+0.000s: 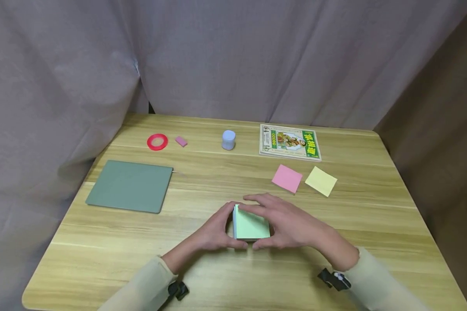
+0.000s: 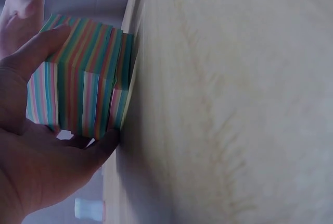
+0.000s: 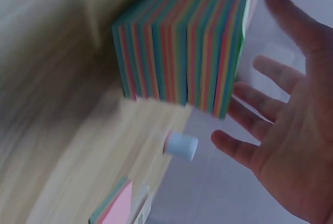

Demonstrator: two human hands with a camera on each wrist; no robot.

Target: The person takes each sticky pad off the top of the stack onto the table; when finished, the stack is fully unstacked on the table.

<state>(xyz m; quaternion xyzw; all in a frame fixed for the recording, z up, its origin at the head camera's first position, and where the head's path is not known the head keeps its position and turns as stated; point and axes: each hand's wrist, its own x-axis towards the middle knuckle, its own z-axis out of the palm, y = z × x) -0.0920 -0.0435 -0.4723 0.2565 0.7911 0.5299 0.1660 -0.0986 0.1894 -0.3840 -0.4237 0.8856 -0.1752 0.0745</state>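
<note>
While your left hand (image 1: 218, 229) is gripping the block of coloured paper (image 1: 254, 225), thumb along the near side and fingers round the far side, your right hand (image 1: 284, 222) is holding its fingers and thumb spread wide around the other side; I cannot tell whether any fingertip is touching it. The block is standing on the table (image 1: 101, 255) between your hands, pale green on top. Beyond your right hand, a pink pad (image 1: 287, 178) and a yellow pad (image 1: 321, 181) are lying near each other, and a green notebook (image 1: 130, 186) is lying off to your left.
</note>
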